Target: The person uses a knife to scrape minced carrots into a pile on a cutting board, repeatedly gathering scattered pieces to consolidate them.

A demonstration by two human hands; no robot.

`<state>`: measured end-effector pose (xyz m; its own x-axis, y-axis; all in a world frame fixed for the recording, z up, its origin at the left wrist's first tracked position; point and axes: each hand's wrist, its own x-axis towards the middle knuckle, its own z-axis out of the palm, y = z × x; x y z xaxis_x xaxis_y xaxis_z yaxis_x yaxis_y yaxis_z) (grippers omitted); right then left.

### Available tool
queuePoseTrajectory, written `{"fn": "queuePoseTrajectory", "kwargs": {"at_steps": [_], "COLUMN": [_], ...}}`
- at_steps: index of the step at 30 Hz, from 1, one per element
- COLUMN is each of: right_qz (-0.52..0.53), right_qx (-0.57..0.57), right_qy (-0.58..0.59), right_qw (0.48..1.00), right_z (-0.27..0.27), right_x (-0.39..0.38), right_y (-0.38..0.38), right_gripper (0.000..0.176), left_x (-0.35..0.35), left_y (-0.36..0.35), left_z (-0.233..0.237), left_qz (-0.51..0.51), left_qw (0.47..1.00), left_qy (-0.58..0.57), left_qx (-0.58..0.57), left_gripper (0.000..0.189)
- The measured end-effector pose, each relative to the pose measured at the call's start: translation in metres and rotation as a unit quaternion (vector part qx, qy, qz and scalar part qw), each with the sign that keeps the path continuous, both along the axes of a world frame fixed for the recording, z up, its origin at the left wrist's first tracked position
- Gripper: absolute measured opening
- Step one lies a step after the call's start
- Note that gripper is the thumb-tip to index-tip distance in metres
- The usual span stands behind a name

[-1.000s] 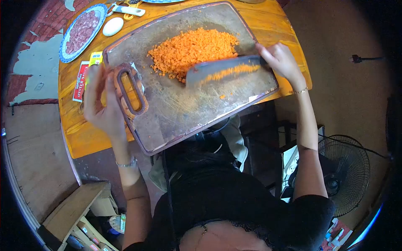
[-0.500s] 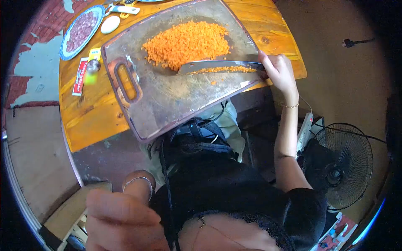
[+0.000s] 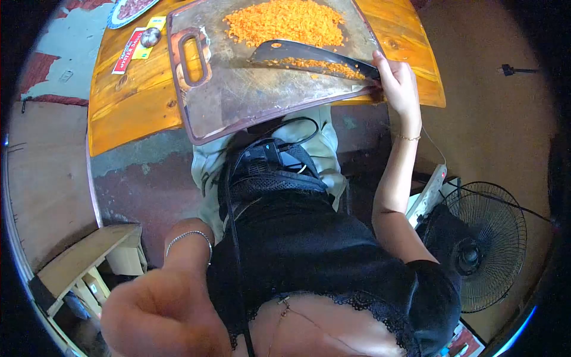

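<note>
My right hand (image 3: 397, 83) is closed round the handle of a kitchen knife (image 3: 321, 58), whose wide blade lies low over the cutting board (image 3: 238, 101). Orange bits cling to the blade, and there is a hole near its tip. Just beyond the knife is a spread pile of finely chopped carrot (image 3: 285, 22) on the board. My left hand (image 3: 160, 312) is raised close to the camera at the lower left, away from the board. Its fingers are hidden or too blurred to make out.
Left of the board, a red oyster sauce packet (image 3: 128, 52), a yellow packet (image 3: 156, 24) and a small round shiny thing (image 3: 150, 37) lie on the wooden table (image 3: 128, 113). A plate of pinkish meat (image 3: 132, 9) is behind them. A fan (image 3: 488, 250) and power strip (image 3: 431, 190) are at right.
The view has tilted down, so table and board sit higher in the picture. The knife's handle end now points more downward. My left hand has turned near the camera; its curled fingers no longer show clearly.
</note>
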<state>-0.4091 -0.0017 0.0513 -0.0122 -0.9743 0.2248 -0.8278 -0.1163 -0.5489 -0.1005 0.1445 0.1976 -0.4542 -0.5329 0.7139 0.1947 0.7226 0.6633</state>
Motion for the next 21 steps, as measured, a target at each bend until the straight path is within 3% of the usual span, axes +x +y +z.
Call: {"fn": "queuePoseTrajectory", "kwargs": {"at_steps": [4,7,9,10,12,14,17,20,21], "right_qz": [-0.008,0.026,0.086,0.081,0.063,0.039,-0.014,-0.052,-0.066], "right_qx": [0.011,0.060,0.092,0.050,-0.011,-0.070,-0.045,-0.003,0.004], "right_qy": [0.037,0.045,0.124,0.121,0.141,0.161,0.153,0.002,-0.048], "right_qw": [0.999,0.997,0.984,0.988,0.988,0.984,0.987,0.999,0.997], "right_z": [0.014,0.023,0.031,0.023,0.017,0.019,0.018,0.010,0.007], "right_x": [0.002,0.001,0.004,0.006,0.010,0.015,0.017,0.023,0.023], "right_y": [0.001,0.001,-0.005,-0.012,-0.027,-0.042,-0.056,-0.047,-0.047], "right_gripper": [0.065,0.065,0.063,0.066,0.069,0.071,0.065,0.066,0.066], "left_x": [0.003,0.010,0.016,0.018,0.020,0.024,0.036,0.033,0.034], "left_y": [-0.002,-0.007,-0.015,-0.021,-0.039,-0.061,-0.100,-0.126,-0.141], "left_z": [-0.025,-0.055,-0.076,-0.086,-0.104,-0.124,-0.151,-0.160,-0.164], "left_qz": [0.066,0.190,0.282,0.318,0.364,0.331,0.329,0.327,0.335], "left_qw": [0.996,0.972,0.941,0.926,0.904,0.916,0.913,0.916,0.924], "left_qy": [0.061,0.137,0.176,0.180,0.161,0.130,0.029,-0.049,-0.103], "left_qx": [-0.005,0.017,0.060,0.090,0.157,0.187,0.237,0.229,0.157], "left_gripper": [0.016,0.011,0.011,0.012,0.016,0.020,0.025,0.028,0.029]}}
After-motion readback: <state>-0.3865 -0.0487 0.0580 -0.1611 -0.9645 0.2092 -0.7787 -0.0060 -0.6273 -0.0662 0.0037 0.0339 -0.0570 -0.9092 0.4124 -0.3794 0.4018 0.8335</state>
